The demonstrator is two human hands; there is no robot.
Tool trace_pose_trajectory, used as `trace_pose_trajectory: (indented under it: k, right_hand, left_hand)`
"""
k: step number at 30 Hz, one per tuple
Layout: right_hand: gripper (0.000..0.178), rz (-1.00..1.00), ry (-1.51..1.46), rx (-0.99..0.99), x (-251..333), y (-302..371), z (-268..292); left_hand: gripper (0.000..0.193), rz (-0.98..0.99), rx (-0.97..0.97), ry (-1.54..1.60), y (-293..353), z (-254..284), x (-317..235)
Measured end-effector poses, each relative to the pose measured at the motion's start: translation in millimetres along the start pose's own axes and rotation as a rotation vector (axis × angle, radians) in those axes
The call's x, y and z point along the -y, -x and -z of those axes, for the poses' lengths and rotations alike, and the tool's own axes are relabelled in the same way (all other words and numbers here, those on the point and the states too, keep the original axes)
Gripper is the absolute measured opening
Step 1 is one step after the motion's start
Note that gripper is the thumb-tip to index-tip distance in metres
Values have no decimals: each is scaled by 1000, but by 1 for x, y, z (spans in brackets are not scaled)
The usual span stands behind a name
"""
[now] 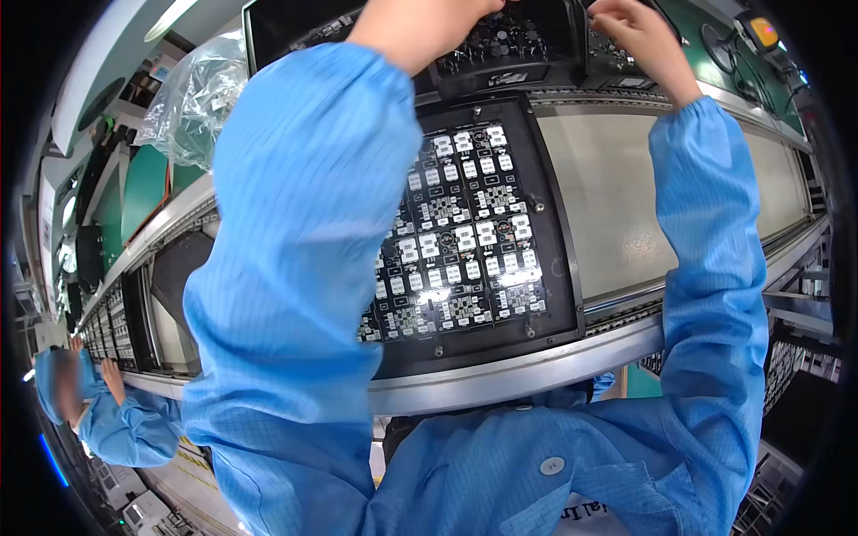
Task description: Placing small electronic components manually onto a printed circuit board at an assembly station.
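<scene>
Both my arms, in blue sleeves, reach to the top of the view. My left hand (420, 29) is over the black parts bin (438, 87), its fingers mostly cut off by the upper edge. Small dark components (502, 45) lie loose in that bin. My right hand (645, 40) is by a second black bin (617, 64) to the right; its fingers are curled together, and what they hold is too small to tell. Below the bins a black carrier tray (559, 268) holds a panel of circuit boards (465, 241), partly covered by my left sleeve.
The tray sits on a conveyor with a metal front rail (527, 368). A pale belt surface (608, 196) runs to its right. A clear plastic bag (198, 103) lies at the back left. Another person (125, 420) in blue works farther down the line. A scanner-like yellow device (762, 34) stands at the back right.
</scene>
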State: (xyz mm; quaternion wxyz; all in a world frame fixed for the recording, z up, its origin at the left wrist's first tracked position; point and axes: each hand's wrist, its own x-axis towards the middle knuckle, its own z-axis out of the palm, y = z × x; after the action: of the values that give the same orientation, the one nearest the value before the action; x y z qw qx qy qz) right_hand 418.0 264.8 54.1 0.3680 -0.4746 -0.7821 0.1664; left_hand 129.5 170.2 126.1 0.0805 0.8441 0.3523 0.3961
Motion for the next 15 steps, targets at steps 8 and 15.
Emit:
trace_pose_trajectory:
  k: [8,15]
  right_hand:
    - [17,-36,424,297,-16,-11,-37]
    - [13,26,324,22,30,10,-22]
  left_hand:
    - [16,440,92,573,87,27,-14]
    - [19,747,48,753,158,28,-19]
